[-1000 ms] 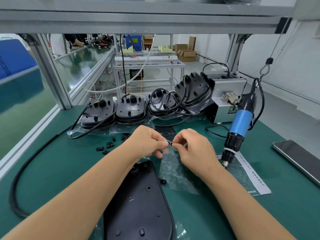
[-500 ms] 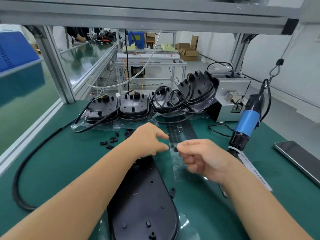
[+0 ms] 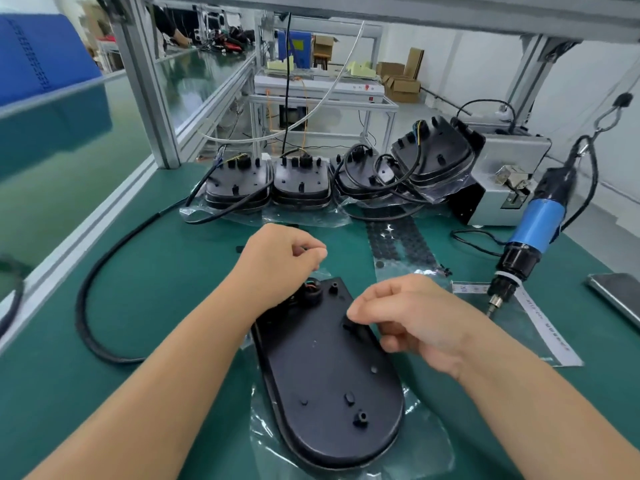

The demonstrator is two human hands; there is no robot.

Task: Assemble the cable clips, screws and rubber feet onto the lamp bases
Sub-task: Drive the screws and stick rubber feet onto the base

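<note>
A black lamp base [image 3: 329, 375] lies underside up on a clear plastic bag in front of me. My right hand [image 3: 408, 317] is over its right edge, with thumb and forefinger pinching a small black rubber foot [image 3: 346, 326] down against the base. My left hand [image 3: 280, 261] hovers over the far end of the base by the cable socket [image 3: 311, 289]. Its fingers are loosely curled and nothing shows in them. The clear sheet of rubber feet [image 3: 398, 240] lies flat on the mat beyond my right hand.
Stacks of lamp bases [image 3: 301, 181] with cables line the back. A blue electric screwdriver [image 3: 536, 226] hangs at the right, in front of a grey screw feeder [image 3: 512, 168]. A dark flat device [image 3: 620, 296] lies far right. A thick black cable [image 3: 90, 289] loops at the left.
My hands parted from the sheet of feet. The right hand carried a peeled foot down to the lamp base, the sheet dropped flat, and the left hand stayed near the base's far end.
</note>
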